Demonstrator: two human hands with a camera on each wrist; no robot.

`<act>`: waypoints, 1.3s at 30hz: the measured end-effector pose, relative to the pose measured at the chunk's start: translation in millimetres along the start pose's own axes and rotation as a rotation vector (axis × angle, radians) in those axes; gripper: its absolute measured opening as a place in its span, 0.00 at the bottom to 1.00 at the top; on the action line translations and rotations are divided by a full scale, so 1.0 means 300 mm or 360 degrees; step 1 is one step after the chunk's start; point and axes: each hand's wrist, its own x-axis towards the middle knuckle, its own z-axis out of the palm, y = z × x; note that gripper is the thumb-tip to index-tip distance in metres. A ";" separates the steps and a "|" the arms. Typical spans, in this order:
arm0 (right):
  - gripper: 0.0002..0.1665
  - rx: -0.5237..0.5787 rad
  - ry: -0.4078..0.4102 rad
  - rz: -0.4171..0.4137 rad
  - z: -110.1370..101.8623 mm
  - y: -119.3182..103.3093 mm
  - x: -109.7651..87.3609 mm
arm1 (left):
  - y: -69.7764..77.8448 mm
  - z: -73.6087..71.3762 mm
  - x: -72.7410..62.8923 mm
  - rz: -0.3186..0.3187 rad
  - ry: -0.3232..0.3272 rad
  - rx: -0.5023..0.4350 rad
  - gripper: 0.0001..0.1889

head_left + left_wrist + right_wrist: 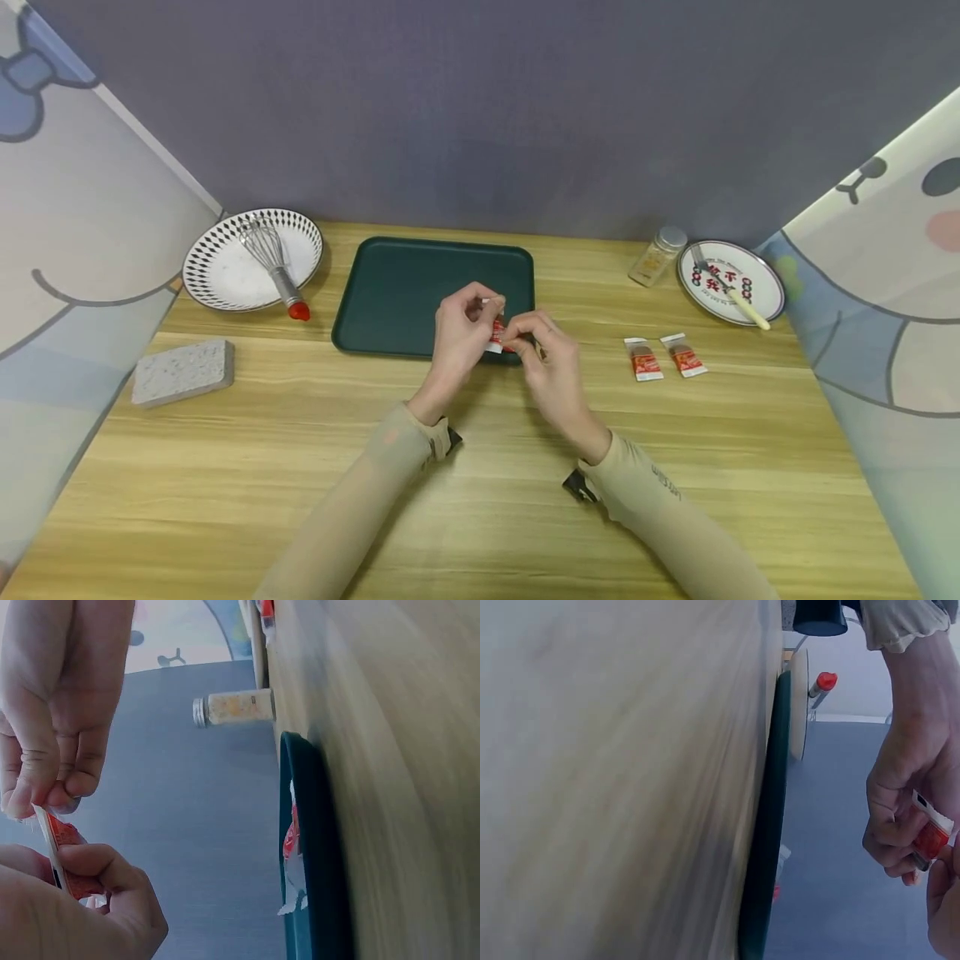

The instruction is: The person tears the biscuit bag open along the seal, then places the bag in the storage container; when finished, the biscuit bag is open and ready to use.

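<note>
A small red-and-white packet (496, 335) is held up over the right part of a dark green tray (405, 292). My left hand (461, 333) grips it between thumb and fingers. With thumb and fingertips, my right hand (553, 367) pinches an edge of the same packet; the left wrist view shows this pinch at the end of the packet (69, 836). The fingers cover much of the packet in the right wrist view. A torn red-and-white wrapper (292, 847) lies in the tray below the hands.
Two similar packets (643, 360) lie to the right. Behind them stand a spice jar (657, 257) and a plate (705, 296) with a fork (738, 302). At the left are a patterned bowl (217, 279) holding a whisk (281, 279), and a grey block (183, 372).
</note>
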 end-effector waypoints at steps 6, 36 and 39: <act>0.11 -0.0034 -0.0071 -0.0060 -0.006 0.003 -0.002 | -0.003 0.002 -0.001 -0.0030 0.0008 0.0005 0.06; 0.12 -0.0106 -0.0211 -0.0021 0.006 -0.034 -0.021 | -0.029 -0.022 0.031 -0.0018 0.0103 0.0107 0.07; 0.10 -0.0058 -0.0181 0.0060 0.009 -0.046 -0.011 | -0.025 -0.033 0.035 -0.0025 0.0074 0.0052 0.07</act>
